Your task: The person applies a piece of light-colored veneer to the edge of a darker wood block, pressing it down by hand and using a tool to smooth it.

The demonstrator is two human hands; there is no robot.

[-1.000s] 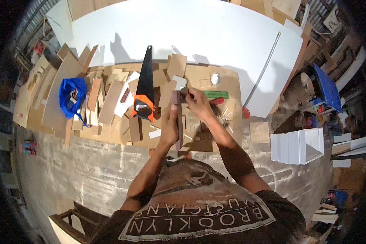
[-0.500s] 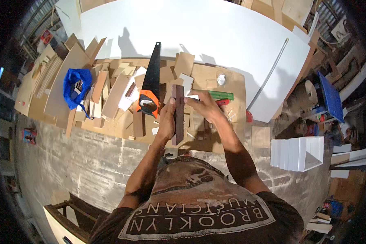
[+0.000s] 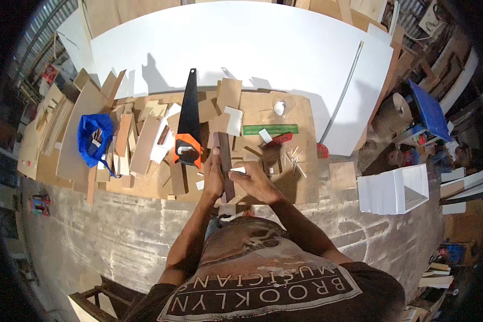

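A dark brown wooden bar [image 3: 224, 144] stands lengthwise in front of me over the near part of the worktable, its near end close to my body. Along its left side, my left hand [image 3: 214, 178] grips it, the thumb pointing away from me. My right hand [image 3: 255, 183] is closed on a small white piece [image 3: 237, 170], pressed at the bar's right side; fingers hide much of it, so its kind is unclear. Left of the bar lies a handsaw [image 3: 189, 107] with an orange and black handle. Beyond my right hand are a green ruler [image 3: 270, 129], a red tool [image 3: 280, 139] and a white block [image 3: 265, 136].
Wood offcuts [image 3: 144, 140] crowd the table's left side, beside a blue bag [image 3: 94, 142]. A white crumpled lump [image 3: 278, 108] and thin sticks [image 3: 295, 160] lie at the right. A large white board [image 3: 236, 43] spans the far side. A white box [image 3: 383, 190] stands at the right.
My right hand has slid toward me along the bar with the white piece, uncovering the white block by the ruler. My left hand keeps its hold, slightly nearer. The whole view has shifted a little.
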